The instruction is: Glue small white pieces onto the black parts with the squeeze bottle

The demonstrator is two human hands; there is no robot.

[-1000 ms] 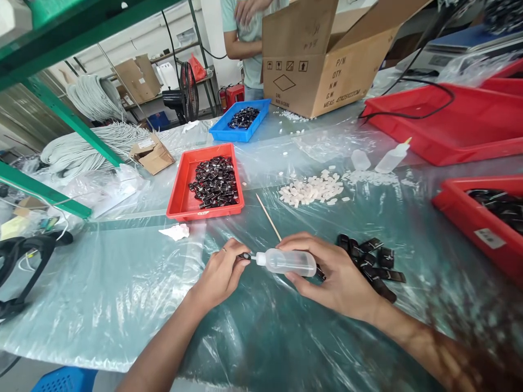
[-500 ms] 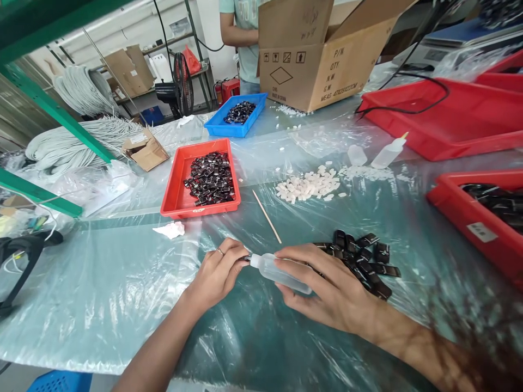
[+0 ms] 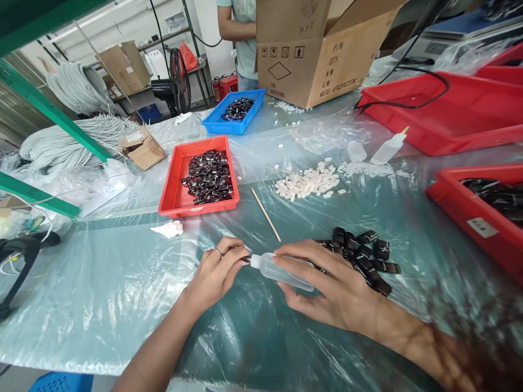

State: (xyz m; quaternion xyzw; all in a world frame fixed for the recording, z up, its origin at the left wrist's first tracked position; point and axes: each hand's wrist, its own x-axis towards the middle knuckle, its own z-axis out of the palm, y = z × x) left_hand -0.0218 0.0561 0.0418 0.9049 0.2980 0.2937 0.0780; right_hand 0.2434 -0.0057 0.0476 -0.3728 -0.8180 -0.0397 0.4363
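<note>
My right hand (image 3: 327, 283) is closed around a translucent squeeze bottle (image 3: 281, 270), tilted nearly flat with its white cap end toward my left hand. Between the thumb and fingers of my left hand (image 3: 223, 267) is a small black piece (image 3: 245, 259), mostly hidden by the fingertips. The bottle's tip meets that piece or stops right at it; I cannot tell which. Several glossy black parts (image 3: 363, 253) lie in a loose heap just beyond my right hand. A thin wooden stick (image 3: 266, 214) rests on the plastic-covered table ahead of both hands.
A red tray (image 3: 175, 174) of small black parts stands ahead, with a blue tray (image 3: 220, 126) behind it. White pieces (image 3: 306, 183) are piled mid-table. A second bottle (image 3: 388, 149) leans nearby. Red bins (image 3: 461, 201) line the right; a person (image 3: 245, 49) stands behind a cardboard box (image 3: 288, 71).
The view has shifted slightly. Both hands keep nearly the same pose, the bottle still against or near the small black piece.
</note>
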